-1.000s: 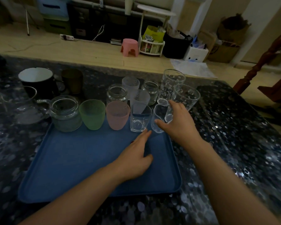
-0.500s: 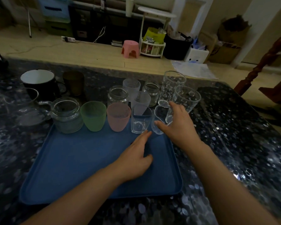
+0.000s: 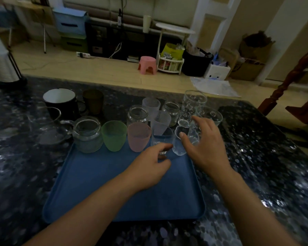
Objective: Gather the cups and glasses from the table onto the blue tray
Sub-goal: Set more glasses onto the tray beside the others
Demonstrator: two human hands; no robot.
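**Right hand loosens off the small clear glass at the tray's far right corner**

Half a second back the right hand (image 3: 207, 148) lay closer against the small clear glass (image 3: 180, 142), thumb on its near wall. Now the fingers are spread and lifted, the thumb tip just at the rim, and the left hand (image 3: 149, 167) has crept forward until its fingertips reach the base of the square tumbler (image 3: 161, 139).

The blue tray (image 3: 100, 192) sits on the dark speckled table (image 3: 265, 166), its near half bare. Along its far edge stand a glass jar with a handle (image 3: 87, 134), a green cup (image 3: 113, 134), a pink cup (image 3: 138, 135), the square tumbler and, at the far right corner, the small clear glass. Beyond that edge, off the tray, wait a black mug (image 3: 60, 102), a brown cup (image 3: 93, 100), two clear jars (image 3: 138, 114), frosted cups (image 3: 151, 105), a tall printed glass (image 3: 192, 105) and a low printed glass (image 3: 210, 115).

The printed glasses look thin-walled, stiff and breakable, probably light and smooth enough to slip; I would take one round the mid wall, thumb opposite fingers, not by the rim. The plastic cups should forgive knocks.

The right forearm reaches in from the near right, wrist level, palm down, fingers open and gripping nothing, hovering between the small glass and the low printed one. The left hand rests low over the tray, fingers loosely curled; whether they pinch the tumbler's base I cannot tell.
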